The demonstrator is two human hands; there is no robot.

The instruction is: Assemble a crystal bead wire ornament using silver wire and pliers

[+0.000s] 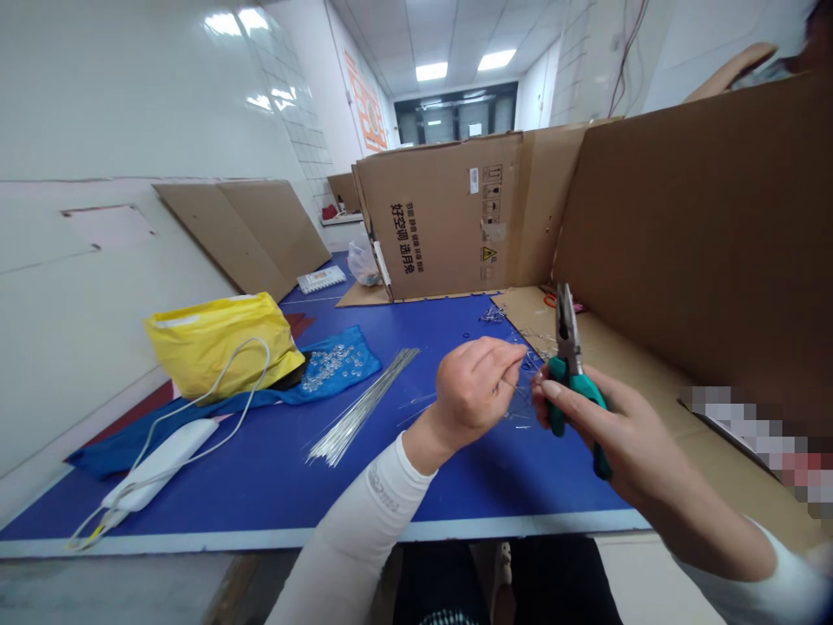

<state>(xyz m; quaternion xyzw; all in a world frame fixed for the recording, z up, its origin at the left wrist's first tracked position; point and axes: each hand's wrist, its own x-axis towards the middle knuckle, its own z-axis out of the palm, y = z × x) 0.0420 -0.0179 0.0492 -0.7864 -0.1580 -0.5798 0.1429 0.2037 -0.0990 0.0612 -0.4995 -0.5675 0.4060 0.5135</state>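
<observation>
My left hand (478,382) is closed in a pinch on a thin wire above the blue table. To its right, my right hand (599,417) holds pliers (568,343) with green handles, jaws pointing up, and its thumb and forefinger pinch close to the wire's other side. The fingertips of both hands are near each other but apart. A bundle of straight metal wires (364,408) lies left of my left hand. Small bent wire pieces (493,314) lie behind the hands.
A yellow bag (221,347), a blue cloth (355,356) with clear small pieces and a white power strip (160,464) with its cable are at left. Cardboard panels (449,226) stand behind and at right. Red-handled scissors (551,301) lie by them. Another person's arm (732,74) shows top right.
</observation>
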